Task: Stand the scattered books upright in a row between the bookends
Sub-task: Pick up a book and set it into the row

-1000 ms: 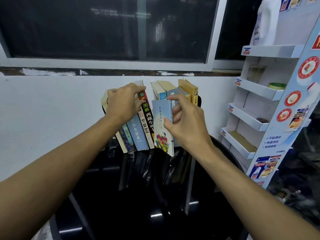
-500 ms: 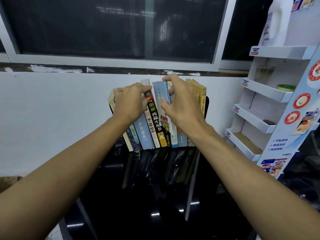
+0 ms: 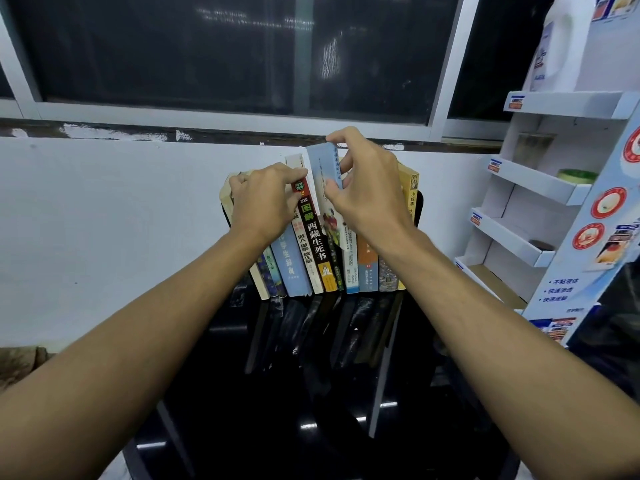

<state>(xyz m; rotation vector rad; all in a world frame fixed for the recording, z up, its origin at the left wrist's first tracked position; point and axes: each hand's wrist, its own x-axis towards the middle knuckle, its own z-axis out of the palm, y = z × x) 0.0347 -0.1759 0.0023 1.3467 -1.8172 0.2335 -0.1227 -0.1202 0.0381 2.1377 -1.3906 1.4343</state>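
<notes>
Several books (image 3: 313,247) stand in a row against the white wall on a glossy black table (image 3: 311,393). A black bookend (image 3: 419,206) shows at the row's right end; the left one is mostly hidden behind the books. My right hand (image 3: 367,188) pinches the top of a thin light-blue book (image 3: 323,174), which sits in the gap in the middle of the row and rises above its neighbours. My left hand (image 3: 265,202) rests on top of the left group of books, fingers curled over their upper edges, tilting them leftward.
A white cardboard display rack (image 3: 540,209) with slanted shelves stands at the right, close to the row's end; a white jug (image 3: 557,46) sits on its top shelf. A dark window with a white frame runs above the wall.
The light-blue book went from held in front of the row into the gap between the books, pushed back and down. My left hand stayed on the left books. The camera moved closer.
</notes>
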